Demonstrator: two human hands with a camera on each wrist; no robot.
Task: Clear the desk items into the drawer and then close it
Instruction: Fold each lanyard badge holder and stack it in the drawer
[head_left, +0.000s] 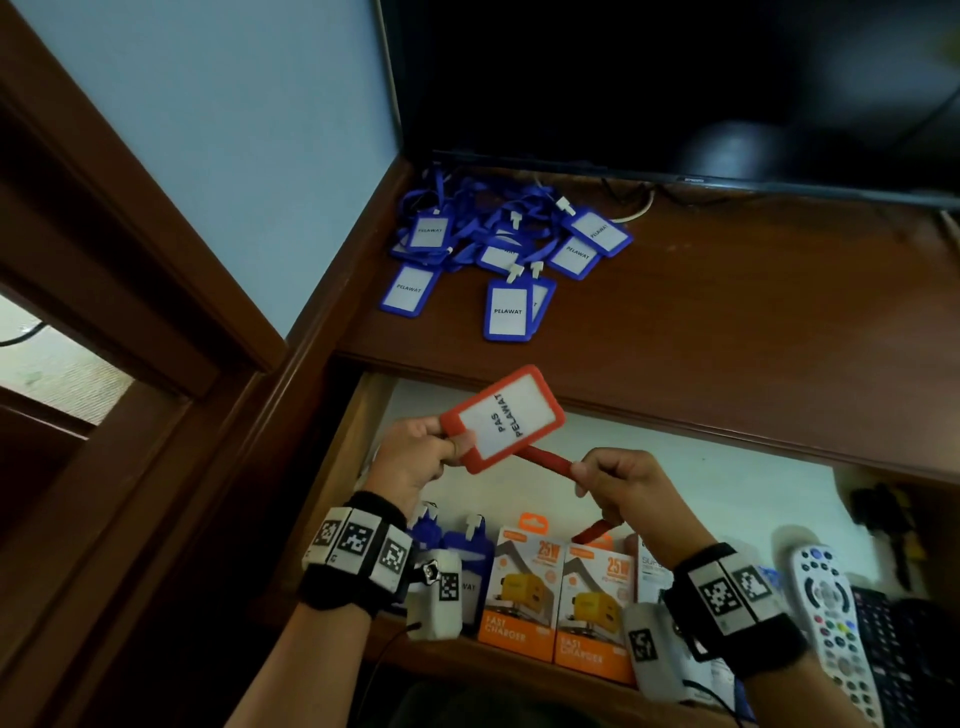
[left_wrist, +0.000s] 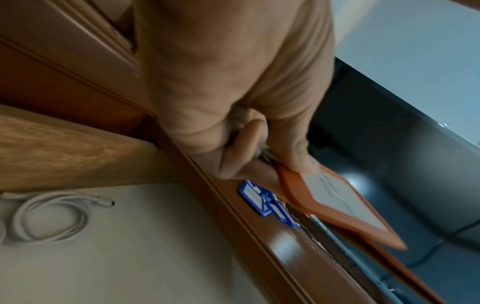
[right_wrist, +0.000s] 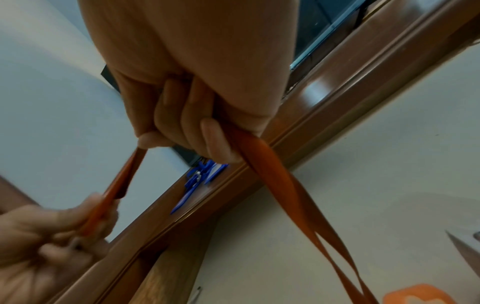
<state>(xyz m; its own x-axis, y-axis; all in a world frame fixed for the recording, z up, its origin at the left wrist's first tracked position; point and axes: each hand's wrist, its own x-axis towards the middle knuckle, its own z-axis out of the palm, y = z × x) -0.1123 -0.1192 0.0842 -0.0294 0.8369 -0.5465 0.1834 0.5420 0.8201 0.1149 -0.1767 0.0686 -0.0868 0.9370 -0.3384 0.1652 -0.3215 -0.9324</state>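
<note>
Fingers (head_left: 451, 446) of the left hand (head_left: 410, 457) pinch one short end of the red badge holder (head_left: 503, 419), while the right hand (head_left: 618, 483) is closed around its red lanyard (head_left: 545, 460), both held above the open drawer (head_left: 675, 467). Beyond the drawer's far edge, the blue badge holders (head_left: 506, 260) lie heaped on the desk (head_left: 753, 322). I judge the holder light, stiff and slick, best pinched by its frame, with the limp lanyard gathered so it cannot snag on the drawer front.
</note>
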